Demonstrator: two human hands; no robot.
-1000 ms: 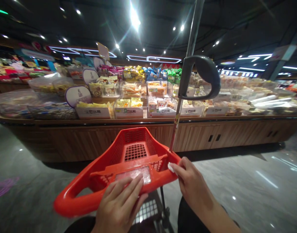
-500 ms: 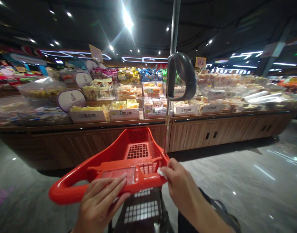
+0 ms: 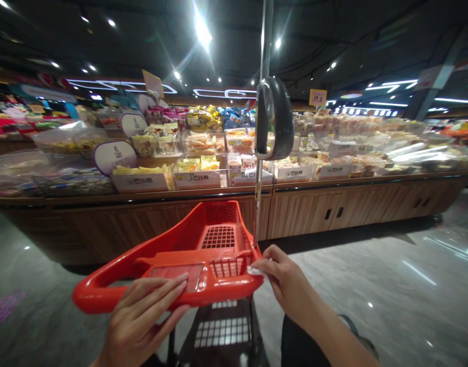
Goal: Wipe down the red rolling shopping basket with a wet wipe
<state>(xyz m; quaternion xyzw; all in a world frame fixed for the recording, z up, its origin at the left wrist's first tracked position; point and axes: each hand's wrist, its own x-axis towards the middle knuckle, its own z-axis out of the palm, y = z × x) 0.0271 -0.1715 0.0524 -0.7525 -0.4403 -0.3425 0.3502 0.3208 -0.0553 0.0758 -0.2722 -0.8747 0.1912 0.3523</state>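
Observation:
A red plastic shopping cart (image 3: 115,295) stands before me, its upper basket (image 3: 218,237) holding nothing that I can see. My left hand (image 3: 142,316) grips the cart's handle, with straight fingers across the flat panel in its middle and the thumb along the near edge. At the handle's right end, my right hand (image 3: 282,272) pinches a crumpled white tissue (image 3: 254,270) against the red plastic. Most of the tissue is hidden by the fingers. A metal pole (image 3: 259,204) with a dark grey loop grip (image 3: 282,120) rises from the cart's right side.
Beyond the cart runs a long wooden display counter (image 3: 303,210) with packaged snacks in clear bins (image 3: 201,173). A yellow price sign (image 3: 317,98) stands above it. Below the basket is a dark lower rack (image 3: 222,332). Grey shiny floor (image 3: 371,275) lies to the right.
The cart's handle and pole have shifted slightly left. My left hand has moved left and down with the handle. My right hand keeps the tissue at the right end.

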